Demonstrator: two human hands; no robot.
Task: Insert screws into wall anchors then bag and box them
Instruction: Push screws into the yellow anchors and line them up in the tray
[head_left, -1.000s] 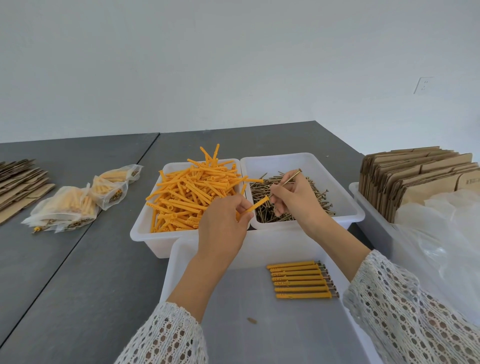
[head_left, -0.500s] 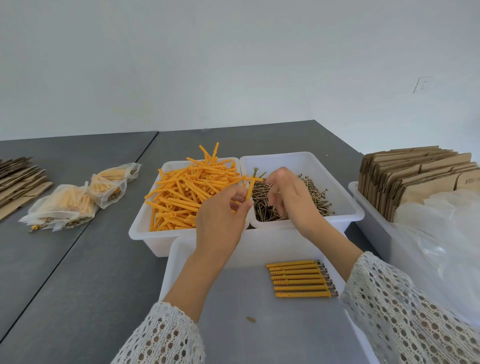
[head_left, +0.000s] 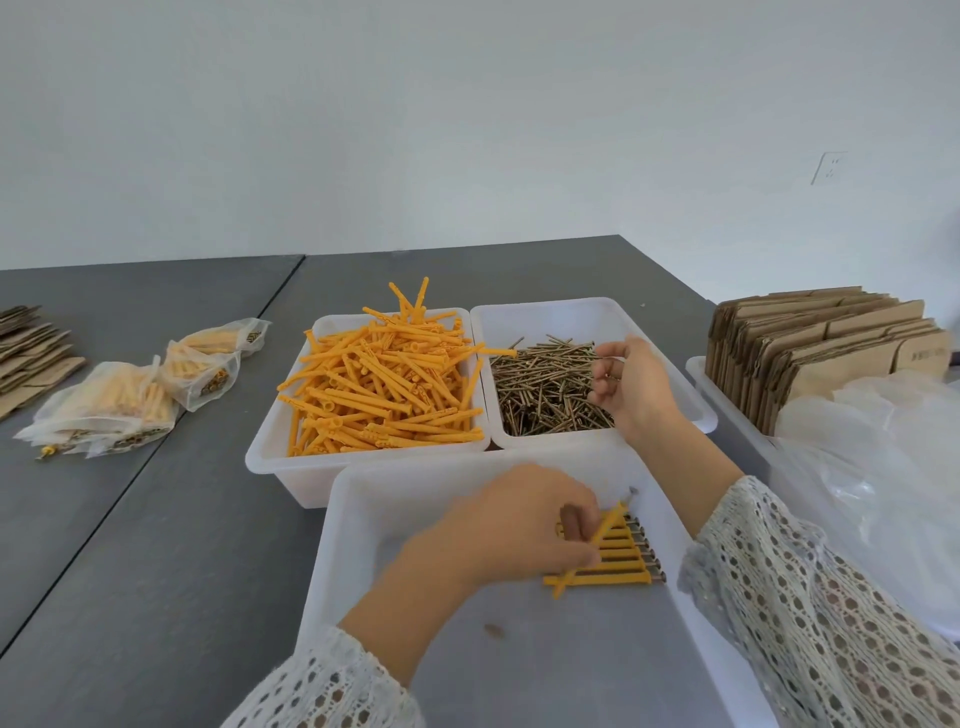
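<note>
In the far bins (head_left: 270, 457) lie orange anchors (head_left: 384, 384) and screws (head_left: 545, 389).

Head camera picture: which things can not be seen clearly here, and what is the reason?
- Left hand: motion blur; its grip on the slanted anchor is unclear.
- Row of finished anchors: partly behind that hand, so no count.
- Right hand over the screws: its curled fingers hide whether it holds one.
- Filled bags: contents hazy through plastic.
- Flat cardboard: cut by the left edge.
</note>
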